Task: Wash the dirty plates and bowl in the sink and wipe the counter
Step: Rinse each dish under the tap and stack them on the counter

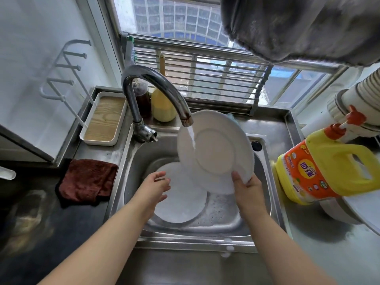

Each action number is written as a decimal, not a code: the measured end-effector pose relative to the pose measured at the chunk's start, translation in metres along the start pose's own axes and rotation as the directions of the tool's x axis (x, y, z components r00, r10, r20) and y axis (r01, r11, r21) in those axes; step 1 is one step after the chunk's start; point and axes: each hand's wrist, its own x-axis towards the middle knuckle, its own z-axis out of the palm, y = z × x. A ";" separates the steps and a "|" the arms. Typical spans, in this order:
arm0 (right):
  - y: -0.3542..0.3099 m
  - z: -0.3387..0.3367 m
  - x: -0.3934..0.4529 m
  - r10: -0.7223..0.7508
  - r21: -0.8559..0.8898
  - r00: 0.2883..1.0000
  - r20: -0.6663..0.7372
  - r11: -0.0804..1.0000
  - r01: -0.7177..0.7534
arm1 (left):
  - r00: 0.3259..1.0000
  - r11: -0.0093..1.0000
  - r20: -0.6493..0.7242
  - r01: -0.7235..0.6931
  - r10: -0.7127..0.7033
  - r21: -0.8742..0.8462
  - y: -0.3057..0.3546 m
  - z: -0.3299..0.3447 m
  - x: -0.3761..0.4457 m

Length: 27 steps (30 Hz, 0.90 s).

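Left hand [156,185] was open and empty over a plate [181,202] lying in the soapy sink [265,194]. Right hand [247,188] pinched the lower rim of a tilted white plate [216,145] under the running faucet [156,83]. Risk: wet one-handed rim grip could slip, dropping it onto the plate below.

At the right edge of the frame stands a yellow detergent jug [327,167] with an orange label and red pump. Centre left, a dark red cloth [87,179] lies crumpled. Above it, a white tray [103,118] with a wood-grain floor. A grey towel [298,25] hangs upper right.
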 end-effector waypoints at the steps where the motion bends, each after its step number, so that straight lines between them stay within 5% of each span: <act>1: 0.004 0.005 0.003 0.094 0.165 0.995 0.046 0.981 -0.100 | 1.000 1.000 0.003 -0.005 0.005 -0.009 0.001 -0.002 -0.002; 3: 0.014 0.016 0.005 0.243 0.428 0.958 0.155 0.857 -0.287 | 0.999 0.997 0.031 0.008 -0.006 -0.073 0.003 -0.004 -0.006; 6: 0.025 0.031 0.004 0.374 0.534 0.889 0.263 0.711 -0.457 | 0.996 0.977 0.090 0.030 -0.011 -0.212 0.006 -0.007 -0.016; 10: 0.031 0.042 -0.006 0.469 0.511 0.809 0.354 0.628 -0.588 | 0.995 0.974 0.010 -0.099 0.103 -0.202 0.013 -0.010 -0.034; 16: 0.033 0.036 -0.009 0.580 0.289 0.703 0.411 0.649 -0.704 | 0.981 0.982 -0.125 -0.164 0.152 -0.097 0.019 -0.015 -0.064; 21: 0.025 0.019 -0.006 0.542 0.083 0.777 0.320 0.801 -0.593 | 0.989 0.989 -0.147 -0.051 0.030 -0.139 0.014 -0.022 -0.072; 27: 0.002 -0.016 -0.014 0.422 -0.080 0.888 0.184 0.907 -0.415 | 0.988 0.975 -0.003 0.153 -0.155 -0.161 -0.003 -0.009 -0.061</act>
